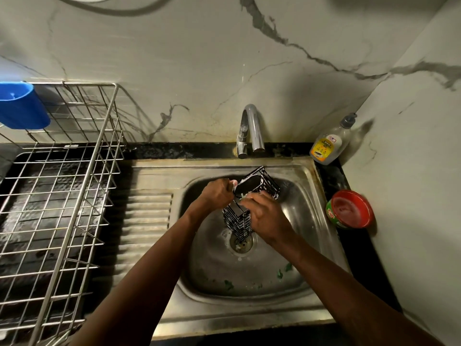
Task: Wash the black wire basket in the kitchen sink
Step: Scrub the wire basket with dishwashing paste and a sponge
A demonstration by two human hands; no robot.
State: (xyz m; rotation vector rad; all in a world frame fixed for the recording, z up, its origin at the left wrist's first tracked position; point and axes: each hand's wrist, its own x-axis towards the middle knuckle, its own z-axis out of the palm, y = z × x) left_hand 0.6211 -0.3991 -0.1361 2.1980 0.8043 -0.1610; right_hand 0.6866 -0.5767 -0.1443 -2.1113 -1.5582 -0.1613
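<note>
The black wire basket [259, 182] is held in the air over the bowl of the sink [249, 313], tilted, with its open mouth turned up toward the camera and its lower end hanging just above the drain [241, 243]. Both hands are closed on it. The left hand [217, 193] grips the left side of its rim with curled fingers. The right hand [268, 216] curls over the near edge of the rim. A pale green bit shows under its fingertips, too small to tell what it is.

The tap [252, 126] stands at the back edge of the sink, its spout arching above the basket's far end. In the bowl lie a few green scraps [284, 269] near the front right wall, with some foam beside the drain. The ribbed draining board [147, 221] lies left of the bowl. Further left a steel dish rack [82, 171] stands on the dark surface [334, 176], with a blue cup [22, 106] hung on its far left corner. On the right a pump bottle of dish soap [329, 143] stands in the corner by the marble wall [174, 58], and a red round tub [350, 209] sits nearer, just beside the sink's right rim.

The basket is tall and narrow, made of thin black wires in close rows. White suds streak its upper frame and right side. The hands hide its middle part.
</note>
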